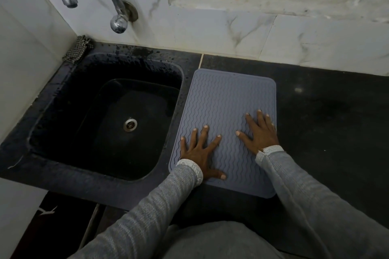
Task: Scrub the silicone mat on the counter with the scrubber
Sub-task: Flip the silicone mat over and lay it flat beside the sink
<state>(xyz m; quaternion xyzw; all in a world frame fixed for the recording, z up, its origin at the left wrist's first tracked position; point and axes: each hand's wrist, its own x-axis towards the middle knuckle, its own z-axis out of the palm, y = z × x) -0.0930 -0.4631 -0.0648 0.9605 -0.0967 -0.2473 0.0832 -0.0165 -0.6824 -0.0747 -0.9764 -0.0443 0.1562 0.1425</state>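
Head view, only one. Grey ribbed mat [223,115] flat on black counter [328,124], just right of sink [105,115], left edge touching or slightly over sink rim. Long axis running away from body toward wall, short axis left-right.

Left hand [199,153] flat on mat, near-left part, fingers spread, palm down, gripping nothing. Right hand [260,132] flat on mat, right side close to right edge, a bit farther up than left, fingers spread too, gripping nothing. Both released, only pressing or smoothing. Grey sleeves down to wrists.

Scrubber: likely the dark mesh wad [76,50] at far-left corner of sink rim, against wall, below-left of tap [94,0]. Not certain, could be a cloth; too dark to tell. No other candidate visible.

Key relation: wad across sink from mat, up and left of both hands, well apart. Left hand nearer, clear reach over the basin; right hand would need to cross the body. Judgement: left hand for fetching, right staying on mat as anchor, or swap after pickup.

Step judged: mat laid and settled, scrubbing not yet begun. Mat surface looks dry, no suds seen. Sink walls spotted with droplets, drain [130,124] open, tap not running.

Risk: mat edge at sink rim may slide into basin under sideways strokes; strokes along long axis safer.
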